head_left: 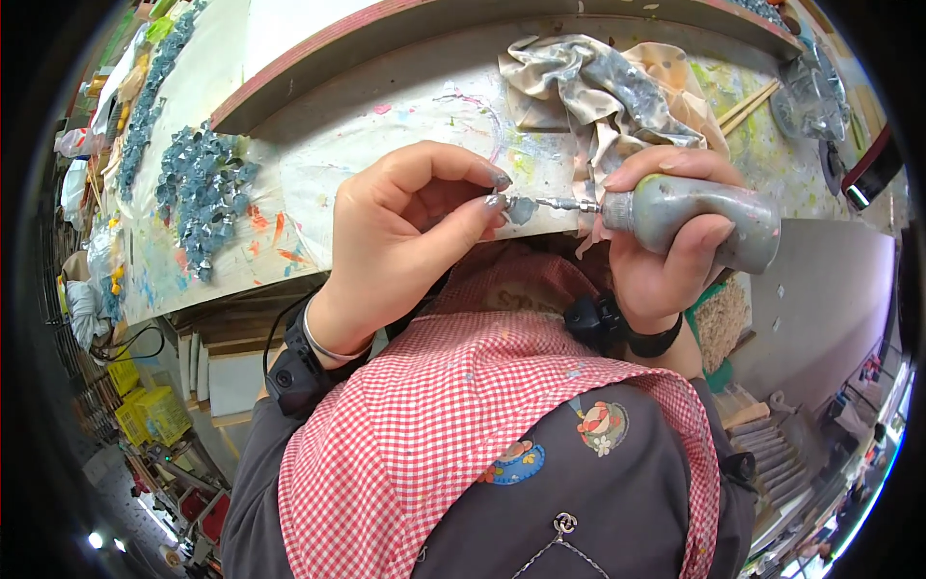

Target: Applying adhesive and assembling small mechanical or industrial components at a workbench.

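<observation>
My right hand (666, 227) is wrapped round a grey squeeze bottle (714, 217) held on its side, its thin metal nozzle (569, 204) pointing left. Between the thumb and fingertips of my left hand (415, 207) is a small blue-grey piece (522, 209), pinched right by the nozzle's tip. Whether tip and piece touch, I cannot make out. Grey paint stains my left fingertips. Both hands are above the table's near edge. On the left of the table lies a heap of similar small blue-grey pieces (203, 193).
A wooden rail (386, 43) crosses the paint-stained table (318, 174). A stained cloth (598, 87) lies beyond my right hand, with wooden sticks (750, 108) and a plastic-wrapped item (815, 96) at far right. Yellow crates (154, 415) stand on the floor at left.
</observation>
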`<action>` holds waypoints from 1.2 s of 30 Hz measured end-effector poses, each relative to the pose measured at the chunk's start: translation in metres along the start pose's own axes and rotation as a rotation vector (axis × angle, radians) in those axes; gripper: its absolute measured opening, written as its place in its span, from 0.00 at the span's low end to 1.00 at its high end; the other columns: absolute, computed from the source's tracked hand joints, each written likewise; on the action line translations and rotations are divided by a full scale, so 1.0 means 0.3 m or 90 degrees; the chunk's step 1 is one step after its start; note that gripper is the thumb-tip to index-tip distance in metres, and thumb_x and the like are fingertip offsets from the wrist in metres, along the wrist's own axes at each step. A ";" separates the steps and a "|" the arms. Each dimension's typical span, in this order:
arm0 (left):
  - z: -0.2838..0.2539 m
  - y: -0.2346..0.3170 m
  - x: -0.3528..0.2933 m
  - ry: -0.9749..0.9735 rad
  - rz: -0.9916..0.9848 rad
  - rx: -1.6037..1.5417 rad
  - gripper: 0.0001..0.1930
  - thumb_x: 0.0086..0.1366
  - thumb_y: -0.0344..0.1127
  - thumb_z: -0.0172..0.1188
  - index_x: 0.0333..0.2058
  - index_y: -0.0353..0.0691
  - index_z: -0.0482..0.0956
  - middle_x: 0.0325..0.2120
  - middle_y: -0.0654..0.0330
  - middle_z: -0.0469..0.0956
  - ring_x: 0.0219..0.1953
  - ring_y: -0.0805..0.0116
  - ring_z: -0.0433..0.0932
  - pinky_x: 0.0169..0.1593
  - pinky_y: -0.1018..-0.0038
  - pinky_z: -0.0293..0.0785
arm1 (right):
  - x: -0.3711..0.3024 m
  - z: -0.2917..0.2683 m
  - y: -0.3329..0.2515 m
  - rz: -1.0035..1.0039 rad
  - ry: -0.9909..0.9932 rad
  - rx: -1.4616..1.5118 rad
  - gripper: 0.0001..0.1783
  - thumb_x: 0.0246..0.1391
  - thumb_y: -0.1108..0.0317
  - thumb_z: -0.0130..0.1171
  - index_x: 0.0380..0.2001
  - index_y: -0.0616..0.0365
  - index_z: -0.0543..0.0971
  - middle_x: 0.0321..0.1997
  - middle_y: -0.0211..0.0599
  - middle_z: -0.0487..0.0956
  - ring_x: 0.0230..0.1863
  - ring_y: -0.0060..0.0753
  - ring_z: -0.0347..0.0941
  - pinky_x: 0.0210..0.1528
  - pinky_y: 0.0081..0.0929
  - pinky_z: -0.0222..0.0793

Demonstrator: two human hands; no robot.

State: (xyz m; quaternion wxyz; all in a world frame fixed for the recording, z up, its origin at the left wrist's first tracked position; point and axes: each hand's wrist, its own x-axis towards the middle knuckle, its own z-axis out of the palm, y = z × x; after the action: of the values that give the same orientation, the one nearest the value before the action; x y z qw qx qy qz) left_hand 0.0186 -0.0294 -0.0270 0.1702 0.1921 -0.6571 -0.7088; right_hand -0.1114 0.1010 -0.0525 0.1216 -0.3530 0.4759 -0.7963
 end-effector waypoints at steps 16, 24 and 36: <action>-0.008 -0.031 0.001 -0.031 0.104 0.041 0.10 0.49 0.13 0.52 0.32 0.28 0.71 0.34 0.53 0.73 0.32 0.72 0.75 0.37 0.79 0.75 | 0.006 -0.020 -0.009 0.015 -0.106 -0.144 0.29 0.54 0.43 0.41 0.38 0.63 0.62 0.26 0.48 0.72 0.18 0.26 0.66 0.19 0.17 0.63; -0.007 -0.035 0.005 -0.030 0.118 0.050 0.10 0.50 0.12 0.51 0.32 0.28 0.71 0.34 0.51 0.72 0.32 0.72 0.75 0.35 0.80 0.75 | 0.014 -0.019 0.008 -0.020 -0.095 -0.146 0.28 0.54 0.44 0.42 0.37 0.63 0.63 0.25 0.49 0.73 0.17 0.26 0.65 0.19 0.17 0.63; -0.014 -0.038 0.003 -0.026 0.136 0.090 0.10 0.49 0.13 0.52 0.33 0.27 0.72 0.34 0.53 0.73 0.34 0.73 0.75 0.37 0.81 0.74 | 0.005 -0.031 0.003 -0.016 -0.085 -0.162 0.28 0.54 0.43 0.42 0.38 0.62 0.63 0.26 0.49 0.73 0.19 0.27 0.66 0.20 0.17 0.63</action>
State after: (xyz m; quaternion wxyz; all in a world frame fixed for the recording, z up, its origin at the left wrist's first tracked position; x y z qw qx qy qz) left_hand 0.0199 -0.0326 -0.0388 0.2173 0.1183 -0.7253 -0.6425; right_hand -0.1189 0.1059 -0.0554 0.0971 -0.4234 0.5597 -0.7057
